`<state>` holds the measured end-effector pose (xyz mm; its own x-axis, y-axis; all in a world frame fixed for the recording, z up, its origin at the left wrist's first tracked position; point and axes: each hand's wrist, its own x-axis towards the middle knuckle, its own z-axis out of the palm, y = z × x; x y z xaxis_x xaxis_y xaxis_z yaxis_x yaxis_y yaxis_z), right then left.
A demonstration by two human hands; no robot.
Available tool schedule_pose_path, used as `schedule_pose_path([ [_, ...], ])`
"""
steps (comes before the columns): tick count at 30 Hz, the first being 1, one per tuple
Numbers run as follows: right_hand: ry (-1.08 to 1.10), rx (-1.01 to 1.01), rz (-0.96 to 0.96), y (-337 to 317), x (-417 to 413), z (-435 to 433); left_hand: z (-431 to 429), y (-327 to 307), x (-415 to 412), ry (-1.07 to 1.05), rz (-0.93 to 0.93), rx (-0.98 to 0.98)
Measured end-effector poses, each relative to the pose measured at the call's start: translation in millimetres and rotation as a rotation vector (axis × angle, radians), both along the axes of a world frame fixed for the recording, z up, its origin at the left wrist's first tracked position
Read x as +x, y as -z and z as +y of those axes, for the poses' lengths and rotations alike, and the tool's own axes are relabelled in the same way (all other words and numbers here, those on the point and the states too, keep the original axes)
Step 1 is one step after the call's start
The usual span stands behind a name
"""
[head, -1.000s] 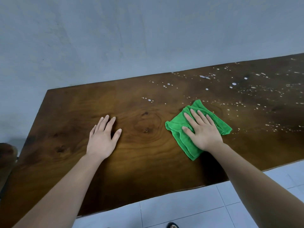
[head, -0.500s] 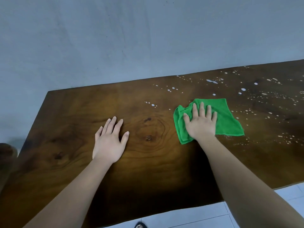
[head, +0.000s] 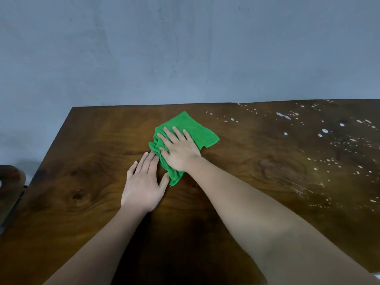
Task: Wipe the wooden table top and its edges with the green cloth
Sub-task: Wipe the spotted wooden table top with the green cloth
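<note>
A dark wooden table top (head: 82, 192) fills the lower part of the view, its far edge against a wall. A crumpled green cloth (head: 191, 128) lies on it near the far edge, left of centre. My right hand (head: 178, 149) presses flat on the cloth, fingers spread and pointing away from me. My left hand (head: 144, 182) rests flat on the bare wood just left of the cloth, its fingertips touching the cloth's edge. White specks and splashes (head: 324, 131) dot the right part of the table.
A grey wall (head: 185, 48) stands directly behind the table. A dark rounded wooden piece (head: 9, 182) sits beyond the table's left edge. A sliver of white floor tile (head: 377, 281) shows at the bottom right corner.
My right hand has slid the cloth to the left and toward the far edge, up against my left hand. The view has shifted, so the table now fills the lower frame.
</note>
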<state>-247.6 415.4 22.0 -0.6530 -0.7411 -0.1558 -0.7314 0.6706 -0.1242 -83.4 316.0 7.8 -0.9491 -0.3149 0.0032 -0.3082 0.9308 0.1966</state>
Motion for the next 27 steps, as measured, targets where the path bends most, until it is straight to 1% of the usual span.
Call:
schedule_pose_path([
  [3,-0.145,-0.021,-0.011,2,-25,8,1,-2,-1,-0.015,-0.009,0.002],
  [5,-0.172,-0.036,-0.023,1,-44,20,2,-1,-2,-0.024,-0.006,-0.008],
  [7,-0.151,-0.037,-0.029,1,-65,38,3,1,-1,-0.027,-0.002,-0.014],
  [12,0.040,-0.021,0.010,0,-133,113,1,3,-1,-0.036,0.007,-0.010],
  [16,0.241,-0.017,0.035,3,-183,182,1,5,-1,-0.039,0.021,-0.011],
  [19,0.417,-0.033,0.036,5,-202,212,1,7,0,-0.039,0.025,-0.016],
  [21,0.533,-0.031,0.033,9,-202,209,1,6,0,-0.039,0.028,-0.016],
  [24,0.694,-0.026,0.022,9,-189,178,2,4,-1,-0.037,0.025,-0.012],
  [25,0.721,-0.015,0.017,8,-183,164,2,4,-1,-0.036,0.022,-0.008],
  [27,0.704,0.007,0.007,4,-169,129,3,3,-1,-0.036,0.027,-0.006],
])
